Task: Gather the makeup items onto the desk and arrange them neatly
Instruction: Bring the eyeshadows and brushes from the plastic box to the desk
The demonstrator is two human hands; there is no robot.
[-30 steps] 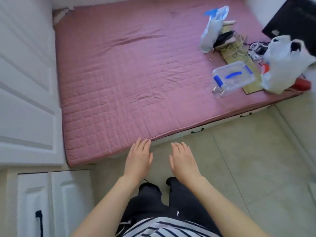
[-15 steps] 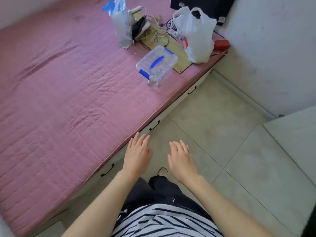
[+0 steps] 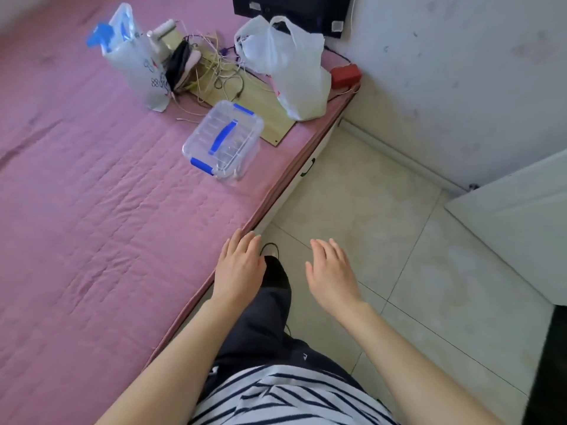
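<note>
A clear plastic box (image 3: 223,141) with a blue handle and blue clips lies on the pink mattress (image 3: 92,194) near its right edge. Behind it stand a translucent bag with blue print (image 3: 135,61) and a white plastic bag (image 3: 291,69), with a tangle of cables (image 3: 214,72) between them on a wooden board (image 3: 260,110). My left hand (image 3: 239,268) hovers flat over the mattress edge, fingers straight, holding nothing. My right hand (image 3: 333,271) hovers flat over the floor, also empty. Both are well short of the box.
A red object (image 3: 345,75) sits at the mattress corner by the wall. A black screen (image 3: 291,10) leans at the back. Pale floor tiles (image 3: 383,210) stretch to the right, with a white cabinet surface (image 3: 521,216) at the right edge. Drawer handles (image 3: 308,168) show under the bed.
The view has swung right and closer along the bed; the box and bags now sit nearer. Both hands stay flat and empty in front of me.
</note>
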